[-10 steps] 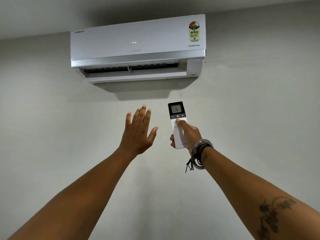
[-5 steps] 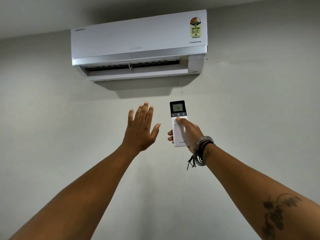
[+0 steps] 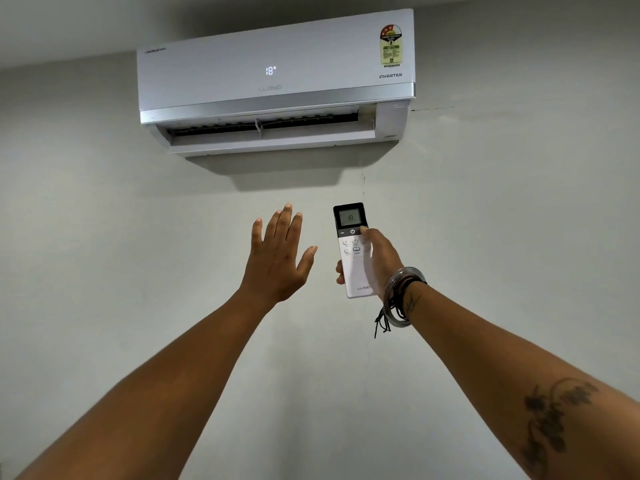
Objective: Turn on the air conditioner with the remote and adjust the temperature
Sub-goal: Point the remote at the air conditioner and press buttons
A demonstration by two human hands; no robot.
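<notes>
A white split air conditioner point(image 3: 273, 64) hangs high on the wall, its bottom flap open and its front panel showing 18. My right hand point(image 3: 381, 258) holds a slim white remote point(image 3: 353, 268) upright, pointed at the unit. The remote's dark top has a screen reading 18, and my thumb rests on the right-hand button just below that screen. My left hand point(image 3: 277, 261) is raised beside the remote, palm toward the wall, fingers spread, holding nothing.
A plain grey wall point(image 3: 104, 237) fills the view below the unit, with the ceiling above. Bangles and black threads circle my right wrist point(image 3: 401, 292). A thin crack runs down the wall under the unit's right end.
My thumb moved up from the white buttons to the right-hand button under the screen. The remote's reading went from 16 to 18, and 18 now shows on the unit's panel.
</notes>
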